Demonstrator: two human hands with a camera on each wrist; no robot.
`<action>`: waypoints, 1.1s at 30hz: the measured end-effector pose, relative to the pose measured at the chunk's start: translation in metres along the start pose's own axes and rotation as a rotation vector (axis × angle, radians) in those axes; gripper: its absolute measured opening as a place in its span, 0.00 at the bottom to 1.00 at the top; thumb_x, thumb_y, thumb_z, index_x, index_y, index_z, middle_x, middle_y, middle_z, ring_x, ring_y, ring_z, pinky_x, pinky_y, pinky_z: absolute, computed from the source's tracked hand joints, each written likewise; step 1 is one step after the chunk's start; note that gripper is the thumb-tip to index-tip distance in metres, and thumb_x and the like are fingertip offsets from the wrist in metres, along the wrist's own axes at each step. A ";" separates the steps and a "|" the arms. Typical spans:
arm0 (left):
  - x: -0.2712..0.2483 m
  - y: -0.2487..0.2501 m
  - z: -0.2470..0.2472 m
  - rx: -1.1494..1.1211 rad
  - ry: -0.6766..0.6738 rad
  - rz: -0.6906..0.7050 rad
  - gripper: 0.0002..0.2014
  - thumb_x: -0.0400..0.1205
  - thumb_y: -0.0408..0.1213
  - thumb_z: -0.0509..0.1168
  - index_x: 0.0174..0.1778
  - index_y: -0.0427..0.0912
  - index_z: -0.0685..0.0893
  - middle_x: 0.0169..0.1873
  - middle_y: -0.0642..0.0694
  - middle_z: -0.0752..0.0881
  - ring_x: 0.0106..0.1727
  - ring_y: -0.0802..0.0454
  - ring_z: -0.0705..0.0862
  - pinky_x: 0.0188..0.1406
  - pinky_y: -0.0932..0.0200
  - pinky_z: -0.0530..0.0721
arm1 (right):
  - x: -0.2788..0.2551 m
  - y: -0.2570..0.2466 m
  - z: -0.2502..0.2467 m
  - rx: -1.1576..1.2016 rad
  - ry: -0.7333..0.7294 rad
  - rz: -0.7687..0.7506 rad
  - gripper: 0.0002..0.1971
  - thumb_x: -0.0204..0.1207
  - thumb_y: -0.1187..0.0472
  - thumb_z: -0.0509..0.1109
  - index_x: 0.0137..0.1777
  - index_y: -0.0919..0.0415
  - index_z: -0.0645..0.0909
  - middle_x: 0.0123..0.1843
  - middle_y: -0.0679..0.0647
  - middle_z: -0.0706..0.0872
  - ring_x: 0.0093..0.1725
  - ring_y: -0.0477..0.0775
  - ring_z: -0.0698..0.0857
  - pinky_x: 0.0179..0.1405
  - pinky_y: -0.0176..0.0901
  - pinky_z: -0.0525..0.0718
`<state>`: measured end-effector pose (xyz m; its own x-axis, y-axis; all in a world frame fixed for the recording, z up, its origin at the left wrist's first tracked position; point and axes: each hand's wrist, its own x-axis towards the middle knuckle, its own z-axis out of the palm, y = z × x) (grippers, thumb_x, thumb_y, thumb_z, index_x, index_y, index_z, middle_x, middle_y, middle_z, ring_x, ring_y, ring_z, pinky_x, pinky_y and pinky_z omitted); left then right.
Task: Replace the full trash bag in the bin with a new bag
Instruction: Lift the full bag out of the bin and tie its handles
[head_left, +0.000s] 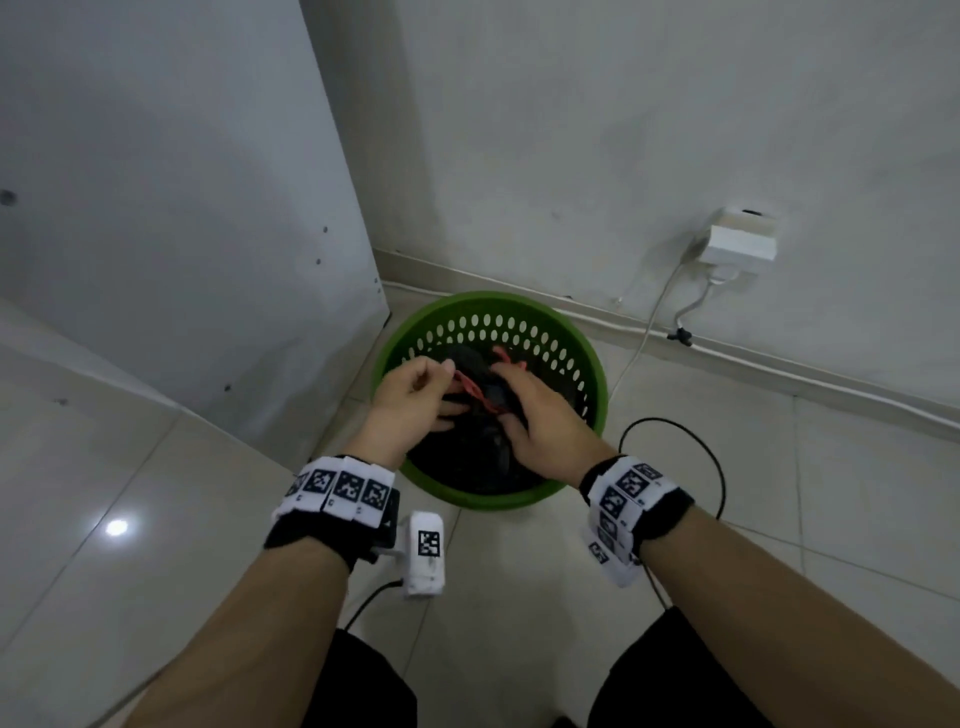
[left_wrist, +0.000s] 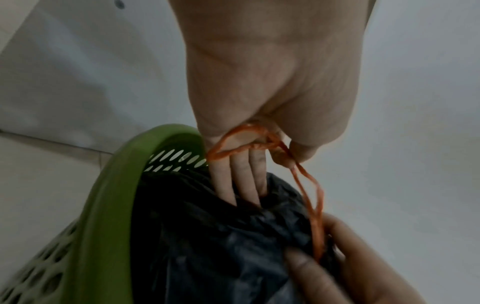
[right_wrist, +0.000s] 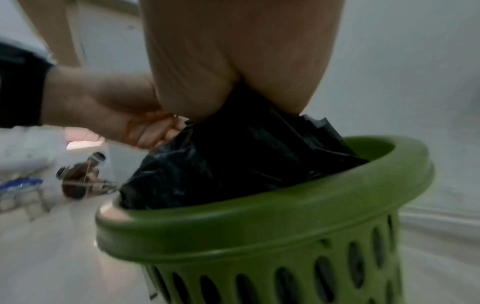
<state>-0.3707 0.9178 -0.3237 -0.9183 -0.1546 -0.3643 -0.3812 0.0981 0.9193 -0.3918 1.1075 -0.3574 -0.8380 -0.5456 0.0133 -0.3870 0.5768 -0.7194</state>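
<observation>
Left hand, filling the frame's top, pinches the orange drawstring to cinch the black bag. Right hand clutches the bag's gathered neck, steadying it inside the green bin.

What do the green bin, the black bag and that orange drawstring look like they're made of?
Green bin: likely moulded plastic, smooth, with punched oval holes. Black bag: thin plastic film, crinkled, slightly glossy. Orange drawstring: probably a twisted plastic strip, thin and limp.
</observation>
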 end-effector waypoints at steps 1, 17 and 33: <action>-0.001 -0.003 0.003 -0.001 0.011 -0.003 0.11 0.88 0.41 0.63 0.44 0.39 0.81 0.46 0.41 0.90 0.46 0.43 0.92 0.45 0.47 0.92 | 0.000 -0.007 0.000 0.070 0.023 0.022 0.34 0.79 0.65 0.64 0.84 0.55 0.58 0.77 0.61 0.75 0.71 0.59 0.80 0.73 0.58 0.78; 0.007 -0.022 -0.036 0.194 -0.006 -0.225 0.18 0.86 0.45 0.60 0.69 0.44 0.82 0.57 0.44 0.88 0.54 0.46 0.86 0.58 0.51 0.85 | 0.031 -0.018 0.010 -0.133 0.428 0.033 0.12 0.81 0.49 0.69 0.42 0.55 0.88 0.32 0.45 0.83 0.32 0.49 0.81 0.31 0.43 0.81; -0.014 -0.053 -0.026 -0.074 0.194 -0.444 0.15 0.89 0.38 0.60 0.68 0.34 0.76 0.52 0.29 0.89 0.40 0.36 0.91 0.30 0.42 0.92 | 0.048 -0.053 -0.040 -0.086 0.458 0.027 0.16 0.77 0.53 0.72 0.30 0.57 0.79 0.24 0.48 0.76 0.27 0.56 0.78 0.25 0.44 0.75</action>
<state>-0.3346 0.8892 -0.3639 -0.6289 -0.3470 -0.6958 -0.7167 -0.0881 0.6918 -0.4273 1.0747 -0.2905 -0.9244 -0.2157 0.3146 -0.3768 0.6458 -0.6640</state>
